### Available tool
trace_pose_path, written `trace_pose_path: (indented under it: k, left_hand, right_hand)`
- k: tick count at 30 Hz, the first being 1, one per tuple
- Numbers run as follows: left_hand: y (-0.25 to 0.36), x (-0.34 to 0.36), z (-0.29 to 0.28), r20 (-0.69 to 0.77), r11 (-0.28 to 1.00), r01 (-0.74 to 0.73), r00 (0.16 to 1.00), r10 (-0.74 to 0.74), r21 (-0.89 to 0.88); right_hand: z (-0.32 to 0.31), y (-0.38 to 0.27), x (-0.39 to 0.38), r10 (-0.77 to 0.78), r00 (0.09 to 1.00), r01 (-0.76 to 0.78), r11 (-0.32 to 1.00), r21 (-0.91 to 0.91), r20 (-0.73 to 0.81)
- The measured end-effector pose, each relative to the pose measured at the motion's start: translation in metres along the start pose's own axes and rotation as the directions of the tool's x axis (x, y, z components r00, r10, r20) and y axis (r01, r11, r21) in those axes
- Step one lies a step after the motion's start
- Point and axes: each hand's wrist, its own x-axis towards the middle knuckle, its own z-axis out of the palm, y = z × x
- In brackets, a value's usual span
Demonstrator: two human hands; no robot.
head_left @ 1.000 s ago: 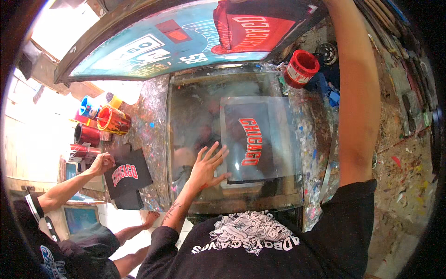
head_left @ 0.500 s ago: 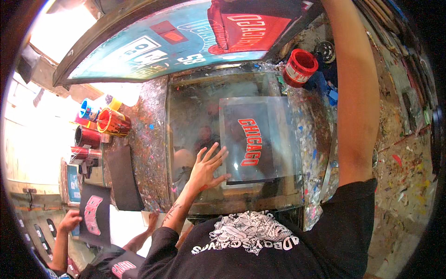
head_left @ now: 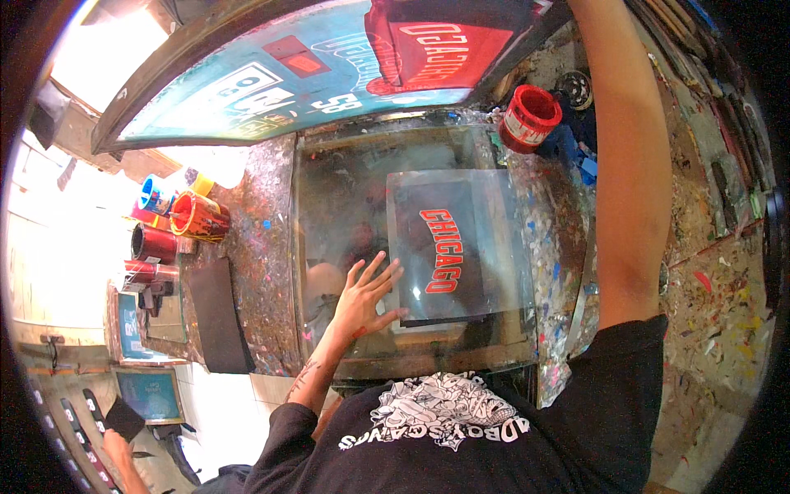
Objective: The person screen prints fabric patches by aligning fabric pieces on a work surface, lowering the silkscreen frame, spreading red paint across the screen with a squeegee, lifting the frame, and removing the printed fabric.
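Note:
My left hand lies with fingers spread on the left edge of a clear plastic sheet. Under the sheet is a dark panel bearing red lettering with a pale outline. Both rest on a glass plate set into the worktable. My right arm reaches up past the top of the picture, so its hand is out of sight. Tilted up over the far side of the table is a large printing screen, with a teal mesh, white designs and a red ink area.
A red ink tub stands at the far right of the plate. Several paint cans line the left side, near a black strip on the table. At lower left another person's hand holds a black piece.
The other person at lower left has moved back, and the printed dark sheet that person held up is gone from view. My left hand stays put; the raised screen has barely shifted.

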Motion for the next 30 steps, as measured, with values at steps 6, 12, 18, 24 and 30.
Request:
trace_pose_path:
  k: [6, 12, 18, 24, 30]
  left_hand:
    - [-0.001, 0.000, 0.001, 0.019, 1.000, 0.008, 1.000, -0.008, -0.005]
    - [-0.003, 0.001, 0.002, 0.005, 1.000, 0.013, 1.000, -0.013, 0.016]
    - [-0.004, 0.001, 0.006, -0.003, 1.000, 0.007, 1.000, -0.007, 0.023]
    - [-0.004, -0.002, 0.006, -0.009, 1.000, 0.006, 1.000, -0.006, 0.015]
    - [-0.004, -0.001, 0.006, -0.003, 1.000, 0.000, 1.000, 0.000, 0.022]
  right_hand:
    - [0.000, -0.002, -0.001, -0.031, 0.999, 0.031, 0.999, 0.008, -0.028]
    - [-0.004, -0.001, -0.004, -0.077, 0.997, 0.078, 0.995, 0.058, -0.019]
    - [-0.007, 0.005, -0.001, -0.061, 0.997, 0.057, 0.993, 0.100, 0.039]
    - [-0.004, 0.005, 0.002, -0.051, 0.998, 0.049, 0.998, 0.043, 0.030]
    - [0.001, 0.012, 0.012, -0.079, 0.996, 0.078, 0.997, 0.027, 0.034]
